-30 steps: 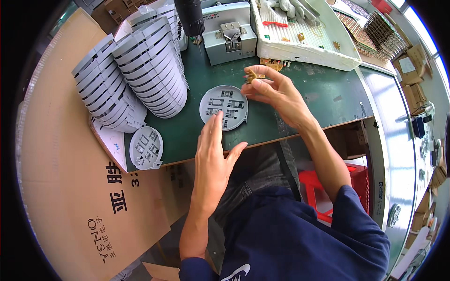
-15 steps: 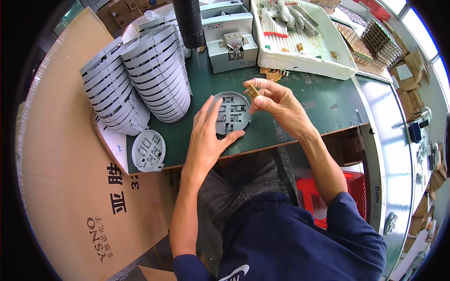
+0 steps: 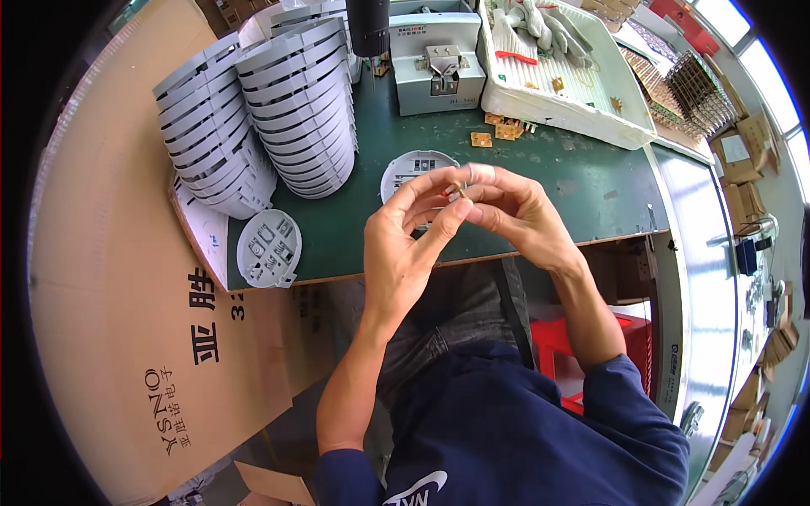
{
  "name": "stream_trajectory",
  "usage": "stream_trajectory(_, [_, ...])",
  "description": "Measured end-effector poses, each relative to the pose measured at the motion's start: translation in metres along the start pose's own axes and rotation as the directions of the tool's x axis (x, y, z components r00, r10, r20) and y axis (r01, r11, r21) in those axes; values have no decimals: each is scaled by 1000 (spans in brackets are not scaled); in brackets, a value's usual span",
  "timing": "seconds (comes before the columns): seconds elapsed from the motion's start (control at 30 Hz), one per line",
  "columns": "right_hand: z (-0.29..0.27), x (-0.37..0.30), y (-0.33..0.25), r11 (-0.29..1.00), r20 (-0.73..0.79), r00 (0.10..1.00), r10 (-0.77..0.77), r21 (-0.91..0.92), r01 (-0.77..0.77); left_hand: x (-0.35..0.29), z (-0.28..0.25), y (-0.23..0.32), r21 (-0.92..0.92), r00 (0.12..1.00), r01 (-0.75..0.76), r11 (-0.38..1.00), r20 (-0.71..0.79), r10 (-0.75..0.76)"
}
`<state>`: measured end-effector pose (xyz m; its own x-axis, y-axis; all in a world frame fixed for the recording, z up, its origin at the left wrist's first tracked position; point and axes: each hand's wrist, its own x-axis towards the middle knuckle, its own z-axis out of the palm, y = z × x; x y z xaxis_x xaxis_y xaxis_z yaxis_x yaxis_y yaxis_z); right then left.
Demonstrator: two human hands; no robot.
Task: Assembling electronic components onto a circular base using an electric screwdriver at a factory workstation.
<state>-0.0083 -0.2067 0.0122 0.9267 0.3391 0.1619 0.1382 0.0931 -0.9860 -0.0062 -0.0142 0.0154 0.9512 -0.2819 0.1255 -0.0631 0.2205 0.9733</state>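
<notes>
My left hand (image 3: 409, 244) and my right hand (image 3: 523, 211) meet above the green table (image 3: 582, 198). Their fingertips pinch a small tan circuit board (image 3: 458, 191) with something red at its left end. Fingers hide much of it. Below and behind them lies a round grey plastic cover (image 3: 403, 173) with moulded slots, its near part covered by my hands. A similar round cover (image 3: 269, 249) rests by the table's front left edge. Beyond my right hand, a few loose tan circuit boards (image 3: 481, 140) lie near the white tray.
Tall stacks of curved grey plastic covers (image 3: 299, 126) stand at the left. A grey metal machine (image 3: 439, 76) sits at the back beneath a dark vertical tool (image 3: 369, 29). A white tray (image 3: 574, 114) holds gloves (image 3: 540, 34) and scraps. A red stool (image 3: 553, 346) is under the table.
My left hand has left the round cover and come up to the circuit board. Both hands now hold the board together, over the cover. The whole view has shifted slightly.
</notes>
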Motion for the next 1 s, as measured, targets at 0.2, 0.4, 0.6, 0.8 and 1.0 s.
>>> stream_trajectory(0.2, [-3, -2, -4, 954, 85, 985, 153, 246, -169, -4, -4, 0, 680, 862, -417, 603, 86, 499])
stream_trajectory(0.4, [-3, -3, -1, 956, 48, 989, 143, 250, -151, -9, 0, 2, 487, 904, -351, 800, -46, 425])
stream_trajectory(0.6, [-5, -2, 8, 953, 29, 995, 99, 286, -103, -14, -8, 0, 300, 971, -225, 927, -9, 239])
stream_trajectory(0.8, [-1, -2, 8, 957, 22, 995, 100, 272, -102, -16, -5, 2, 408, 953, -261, 875, -36, 301])
stream_trajectory(1.0, [-1, -4, 12, 974, 8, 995, 101, 203, -101, -17, -7, -3, 420, 953, -263, 869, -30, 303])
